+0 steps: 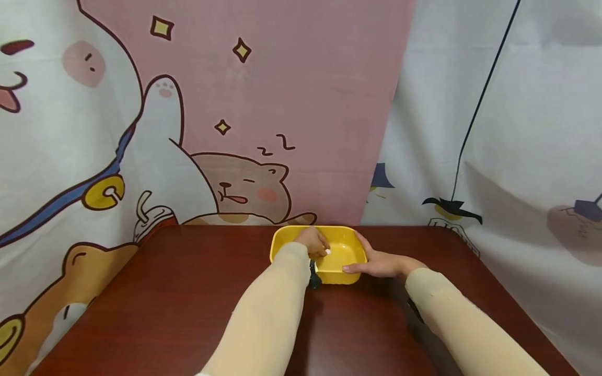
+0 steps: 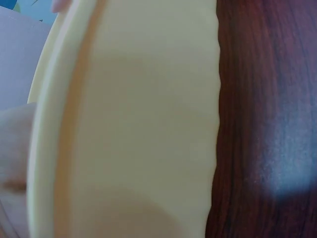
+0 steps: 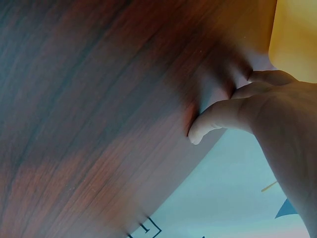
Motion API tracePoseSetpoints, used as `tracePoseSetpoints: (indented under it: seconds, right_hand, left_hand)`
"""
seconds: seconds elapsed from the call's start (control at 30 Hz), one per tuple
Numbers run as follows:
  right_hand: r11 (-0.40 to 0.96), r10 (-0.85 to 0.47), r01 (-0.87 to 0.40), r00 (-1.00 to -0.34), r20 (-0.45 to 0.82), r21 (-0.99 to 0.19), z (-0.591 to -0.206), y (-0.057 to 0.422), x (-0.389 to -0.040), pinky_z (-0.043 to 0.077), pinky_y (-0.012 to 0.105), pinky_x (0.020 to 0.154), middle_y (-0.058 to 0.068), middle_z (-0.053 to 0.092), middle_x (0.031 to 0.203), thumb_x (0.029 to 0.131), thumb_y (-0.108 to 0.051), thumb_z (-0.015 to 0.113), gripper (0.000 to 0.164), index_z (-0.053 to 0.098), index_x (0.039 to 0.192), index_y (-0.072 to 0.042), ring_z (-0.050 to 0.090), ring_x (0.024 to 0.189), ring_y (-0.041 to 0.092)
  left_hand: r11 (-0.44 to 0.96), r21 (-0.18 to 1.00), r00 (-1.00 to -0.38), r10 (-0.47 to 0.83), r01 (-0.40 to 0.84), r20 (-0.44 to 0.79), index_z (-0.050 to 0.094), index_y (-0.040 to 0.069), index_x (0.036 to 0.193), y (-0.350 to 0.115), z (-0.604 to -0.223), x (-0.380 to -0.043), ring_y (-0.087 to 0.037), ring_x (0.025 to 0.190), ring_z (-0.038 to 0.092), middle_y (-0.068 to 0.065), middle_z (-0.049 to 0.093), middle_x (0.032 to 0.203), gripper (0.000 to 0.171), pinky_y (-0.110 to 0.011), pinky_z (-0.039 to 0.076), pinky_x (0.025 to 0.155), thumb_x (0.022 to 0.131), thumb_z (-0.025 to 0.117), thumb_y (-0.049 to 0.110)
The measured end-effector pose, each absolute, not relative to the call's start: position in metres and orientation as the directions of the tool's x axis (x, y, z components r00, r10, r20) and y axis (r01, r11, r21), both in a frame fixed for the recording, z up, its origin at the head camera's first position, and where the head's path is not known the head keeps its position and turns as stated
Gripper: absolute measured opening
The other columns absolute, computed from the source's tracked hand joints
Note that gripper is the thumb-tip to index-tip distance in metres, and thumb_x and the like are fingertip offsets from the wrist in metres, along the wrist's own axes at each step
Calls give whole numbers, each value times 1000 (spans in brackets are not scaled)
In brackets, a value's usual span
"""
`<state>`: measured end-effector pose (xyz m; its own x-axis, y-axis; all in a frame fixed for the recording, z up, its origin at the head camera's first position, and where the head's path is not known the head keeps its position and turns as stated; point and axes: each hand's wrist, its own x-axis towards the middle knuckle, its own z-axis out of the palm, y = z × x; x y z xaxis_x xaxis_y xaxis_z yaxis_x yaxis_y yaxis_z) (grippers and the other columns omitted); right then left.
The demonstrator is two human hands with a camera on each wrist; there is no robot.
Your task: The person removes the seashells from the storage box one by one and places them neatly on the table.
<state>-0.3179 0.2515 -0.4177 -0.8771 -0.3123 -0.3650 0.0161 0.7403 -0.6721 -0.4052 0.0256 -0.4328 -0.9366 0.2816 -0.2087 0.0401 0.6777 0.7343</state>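
Observation:
A yellow plastic basin stands near the back edge of the table. My left hand reaches inside it with fingers bent downward, pinching a small white piece whose kind is too small to tell. In the left wrist view the basin's outer wall fills most of the picture and hides nearly all of that hand. My right hand holds the basin's right side, thumb at the near rim and fingers along the outer wall. The right wrist view shows its bent fingers low beside the basin.
The dark reddish wooden table spreads out in front and to both sides. Behind it hangs a cloth backdrop with cartoon animals. A small dark device is strapped at the left wrist, close to the basin's near wall.

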Motion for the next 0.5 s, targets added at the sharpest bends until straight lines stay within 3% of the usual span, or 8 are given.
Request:
tracePoseSetpoints:
  seconds: [0.5]
  right_hand:
    - [756, -302, 12, -881, -365, -654, -419, 250, -317, 22, 74, 126, 26, 17, 172, 92, -68, 70, 126, -21, 169, -23, 33, 151, 46]
  left_hand:
    - [690, 721, -952, 260, 66, -161, 85, 6, 104, 22, -431, -393, -15, 74, 71, -7, 80, 101, 19, -30, 64, 67, 86, 88, 6]
